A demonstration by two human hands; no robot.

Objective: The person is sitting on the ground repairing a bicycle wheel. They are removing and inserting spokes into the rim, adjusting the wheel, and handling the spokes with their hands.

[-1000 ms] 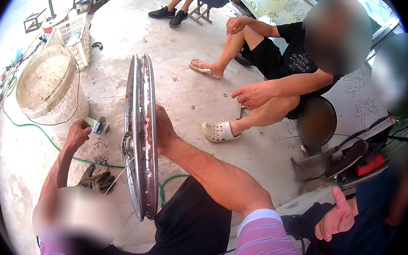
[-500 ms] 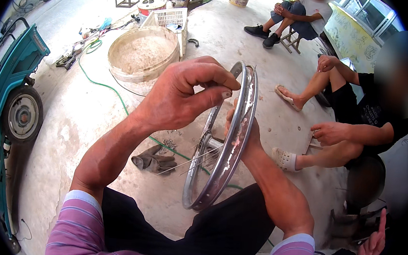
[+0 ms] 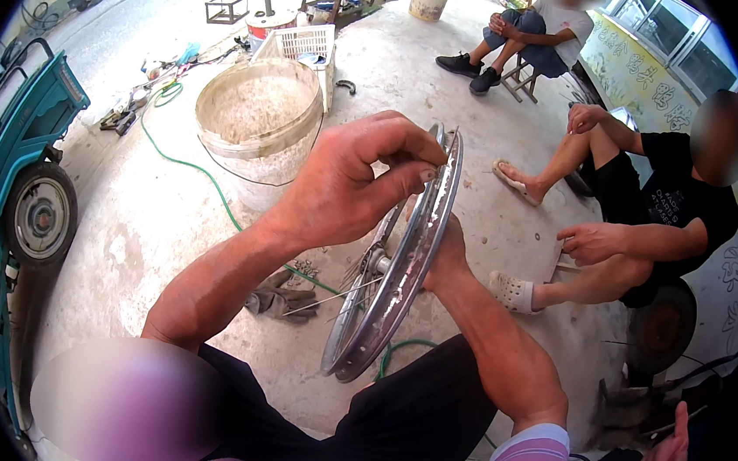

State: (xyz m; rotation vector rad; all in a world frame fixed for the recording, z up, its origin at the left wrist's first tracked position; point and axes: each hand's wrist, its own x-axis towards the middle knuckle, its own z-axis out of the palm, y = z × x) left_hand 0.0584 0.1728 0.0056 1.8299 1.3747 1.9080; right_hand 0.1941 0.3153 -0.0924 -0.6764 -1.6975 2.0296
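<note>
A worn metal wheel rim (image 3: 387, 311) stands upright and slightly tilted in front of my lap. Its hub (image 3: 379, 260) shows on the left side, with several thin spokes (image 3: 328, 298) sticking out loosely. My left hand (image 3: 351, 181) is closed in a pinch, thumb and forefinger tips at the upper part of the rim. Whatever lies between those fingertips is too small to make out. From the right, my right hand (image 3: 448, 253) grips the rim, its fingers mostly hidden behind the metal. A dark work glove (image 3: 279, 300) lies on the ground below my left forearm.
Ahead-left stand a large round bucket (image 3: 258, 146) and a white plastic crate (image 3: 302, 42). A green hose (image 3: 195, 159) runs over the concrete. A teal cargo vehicle (image 3: 14, 226) is at left. Two people sit at right; another person's hand (image 3: 664, 449) shows lower right.
My left hand has moved slightly right along with its pinch, nearer the rim's middle. The rim's top has shifted a little, and the view has tilted so more of the bucket shows.
</note>
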